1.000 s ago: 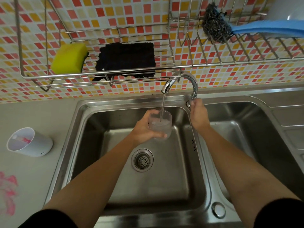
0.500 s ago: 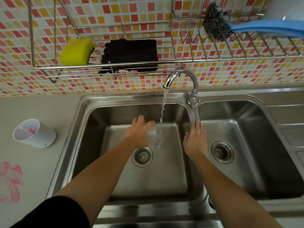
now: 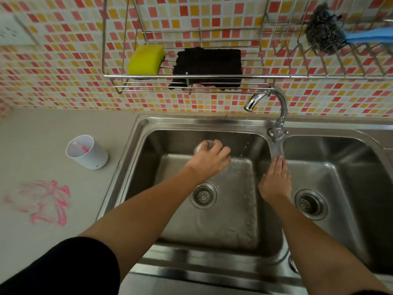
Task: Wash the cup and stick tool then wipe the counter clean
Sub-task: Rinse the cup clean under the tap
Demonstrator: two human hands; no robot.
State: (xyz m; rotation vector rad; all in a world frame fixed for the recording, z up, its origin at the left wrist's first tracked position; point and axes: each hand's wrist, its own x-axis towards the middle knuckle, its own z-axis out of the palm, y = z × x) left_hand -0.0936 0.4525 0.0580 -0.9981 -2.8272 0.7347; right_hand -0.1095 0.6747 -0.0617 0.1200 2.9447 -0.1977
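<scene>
My left hand (image 3: 209, 159) grips a small clear cup (image 3: 201, 146) over the back of the left sink basin (image 3: 212, 220); only the cup's rim shows past my fingers. My right hand (image 3: 275, 179) lies flat with straight fingers on the divider between the two basins, just below the tap (image 3: 269, 103). No water runs from the spout. On the counter to the left stands a white cup (image 3: 89, 153) with a pink-smeared stick tool (image 3: 80, 146) inside it. A pink smear (image 3: 42, 201) marks the grey counter (image 3: 42, 133) nearer to me.
A wire rack (image 3: 191, 77) on the tiled wall holds a yellow sponge (image 3: 146, 59) and a black cloth (image 3: 208, 64). A steel scourer (image 3: 323, 31) with a blue handle sits in the rack at the upper right. The right basin (image 3: 350, 188) has its own drain.
The water has stopped running. My left hand carried the clear cup left and toward the basin's back. My right hand left the tap handle and came down onto the divider.
</scene>
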